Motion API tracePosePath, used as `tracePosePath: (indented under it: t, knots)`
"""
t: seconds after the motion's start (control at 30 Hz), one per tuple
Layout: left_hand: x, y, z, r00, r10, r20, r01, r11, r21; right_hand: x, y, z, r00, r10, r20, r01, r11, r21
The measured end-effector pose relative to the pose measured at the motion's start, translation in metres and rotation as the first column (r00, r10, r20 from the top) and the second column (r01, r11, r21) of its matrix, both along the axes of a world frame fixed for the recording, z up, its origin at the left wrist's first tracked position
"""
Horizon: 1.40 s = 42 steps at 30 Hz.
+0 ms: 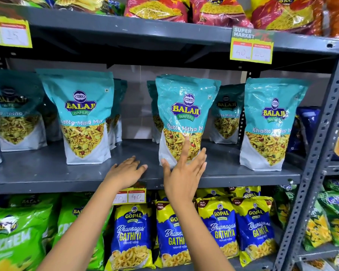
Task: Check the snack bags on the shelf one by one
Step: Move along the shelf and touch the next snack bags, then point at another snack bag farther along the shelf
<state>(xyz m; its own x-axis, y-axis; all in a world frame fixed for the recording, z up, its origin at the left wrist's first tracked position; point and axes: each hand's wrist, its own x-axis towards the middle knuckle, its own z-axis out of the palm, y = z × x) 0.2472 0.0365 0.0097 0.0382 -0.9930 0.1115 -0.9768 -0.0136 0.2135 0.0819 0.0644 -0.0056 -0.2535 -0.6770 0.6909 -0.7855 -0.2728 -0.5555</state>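
Several teal Balaji Khatta Mitha Mix bags stand upright on the grey middle shelf. The middle front bag stands near the shelf's front edge. My right hand is open in front of its lower part, fingers spread, fingertips against or just before the bag. My left hand rests flat on the bare shelf to the left of that bag, palm down, holding nothing. Another front bag stands to the left, and one more to the right. Further bags stand behind in shadow.
Blue and yellow Gopal Gathiya bags and green bags fill the lower shelf. Red and yellow bags lie on the top shelf. Price tags hang from shelf edges. A perforated grey upright bounds the right side.
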Motion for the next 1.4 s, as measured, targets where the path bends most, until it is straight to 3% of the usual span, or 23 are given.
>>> tracePosePath:
  t: [0.17, 0.4, 0.53, 0.83, 1.4]
  knots:
    - [0.034, 0.037, -0.009, 0.997, 0.057, 0.048, -0.053, 0.995, -0.088, 0.052, 0.026, 0.003, 0.982, 0.188, -0.026, -0.189, 0.974, -0.127]
    - [0.099, 0.086, -0.011, 0.984, 0.014, 0.177, 0.013, 0.989, -0.147, 0.138, 0.029, 0.012, 0.917, 0.392, -0.071, -0.39, 0.92, 0.036]
    - [0.157, 0.086, -0.007, 0.993, 0.082, 0.082, -0.071, 0.989, -0.131, 0.188, 0.017, 0.02, 0.889, 0.459, -0.01, -0.455, 0.884, 0.111]
    - [0.253, 0.055, 0.003, 0.984, 0.161, 0.076, -0.164, 0.986, 0.03, 0.255, -0.022, 0.041, 0.951, 0.308, -0.001, -0.301, 0.931, 0.206]
    - [0.259, 0.045, -0.007, 0.986, 0.147, 0.084, -0.144, 0.989, -0.035, 0.254, -0.003, 0.035, 0.974, 0.228, -0.004, -0.223, 0.956, 0.189]
